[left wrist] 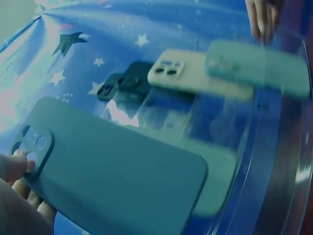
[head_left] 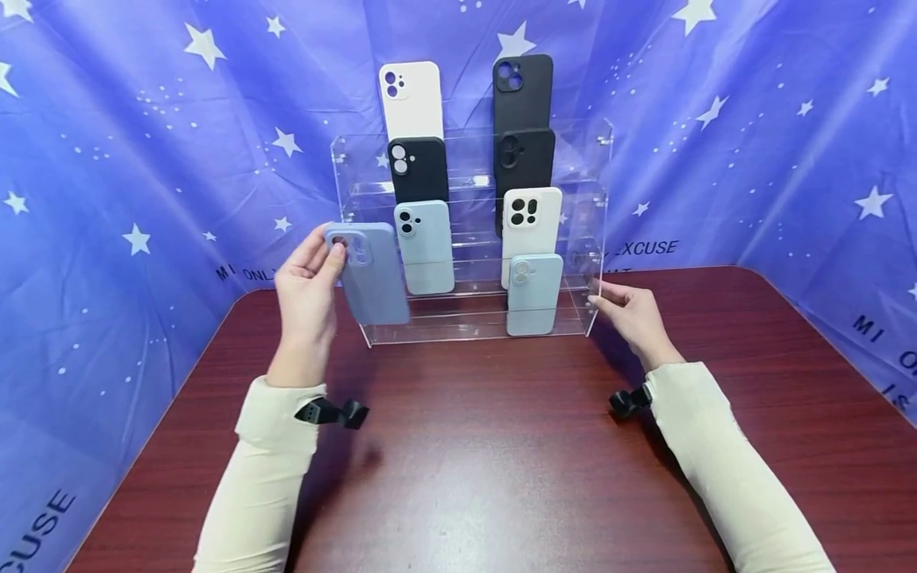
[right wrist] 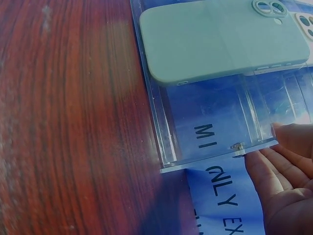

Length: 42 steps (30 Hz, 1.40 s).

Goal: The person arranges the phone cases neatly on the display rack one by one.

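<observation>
My left hand (head_left: 308,294) pinches a lavender-blue phone case (head_left: 380,282) by its upper left corner, the thumb at the camera cutout. The case hangs upright before the left front of a clear acrylic tiered stand (head_left: 466,328); whether it touches the stand cannot be told. On the right, my right hand (head_left: 634,314) grips the edge of the stand's side panel between thumb and fingers, also seen on the hand (right wrist: 288,191) in the right wrist view. Nearest to the held case stands a light blue case (head_left: 428,251) in the left column.
Behind it, the left column holds a black case (head_left: 419,171) and a white case (head_left: 414,99). The right column has a pale blue case (head_left: 536,298), a white case (head_left: 537,231) and two black cases. Starry blue cloth (head_left: 236,143) surrounds the reddish-brown table (head_left: 473,461).
</observation>
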{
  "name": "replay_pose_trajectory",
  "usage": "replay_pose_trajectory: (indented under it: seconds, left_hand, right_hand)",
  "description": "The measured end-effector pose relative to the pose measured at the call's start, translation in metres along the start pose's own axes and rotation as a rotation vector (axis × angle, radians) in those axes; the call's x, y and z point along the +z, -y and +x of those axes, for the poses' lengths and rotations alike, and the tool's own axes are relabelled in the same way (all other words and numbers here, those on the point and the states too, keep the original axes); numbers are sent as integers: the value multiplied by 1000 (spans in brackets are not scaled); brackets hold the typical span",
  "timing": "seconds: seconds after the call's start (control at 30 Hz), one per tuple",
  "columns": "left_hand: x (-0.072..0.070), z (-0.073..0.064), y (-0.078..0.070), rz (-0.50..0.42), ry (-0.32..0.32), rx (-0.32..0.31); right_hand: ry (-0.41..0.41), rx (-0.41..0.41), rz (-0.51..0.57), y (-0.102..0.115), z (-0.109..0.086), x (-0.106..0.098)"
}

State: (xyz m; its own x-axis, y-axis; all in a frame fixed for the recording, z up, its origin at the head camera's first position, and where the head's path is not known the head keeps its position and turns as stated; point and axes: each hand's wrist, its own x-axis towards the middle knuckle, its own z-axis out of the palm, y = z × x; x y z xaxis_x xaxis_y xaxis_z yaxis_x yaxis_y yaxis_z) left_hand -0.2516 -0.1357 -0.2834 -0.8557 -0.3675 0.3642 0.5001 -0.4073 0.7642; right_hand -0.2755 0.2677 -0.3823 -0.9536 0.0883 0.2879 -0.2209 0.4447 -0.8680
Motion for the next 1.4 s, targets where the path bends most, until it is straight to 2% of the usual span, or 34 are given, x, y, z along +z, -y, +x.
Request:
replay_pose_trajectory:
  seconds: [0.13, 0.27, 0.43, 0.63, 0.7, 0.87, 1.07, 1.2, 1.4]
  left_hand:
    - [14, -2, 14, -155, -58, -46]
    - [25, -1, 31, -209, -107, 4]
    - [29, -1, 50, -158, -110, 76]
    - [27, -1, 68, -138, -125, 91]
    - [26, -1, 74, -106, -138, 90]
    - [26, -4, 83, -5, -173, 76]
    - [29, -5, 86, 82, -237, 58]
    - [31, -8, 89, 135, -234, 25]
    - [31, -13, 94, 221, -236, -32]
  right_hand:
    - [4, 13, -3, 0, -1, 2]
    - [7, 24, 8, 2, -2, 4]
    - [13, 9, 30, 4, -1, 6]
    - [14, 8, 33, 6, 0, 6]
    - [16, 9, 28, 6, 0, 5]
    - [9, 11, 31, 4, 1, 4]
    - [6, 10, 16, 3, 1, 1]
    - [-6, 5, -12, 5, -1, -2]
    - [1, 3, 6, 6, -4, 0]
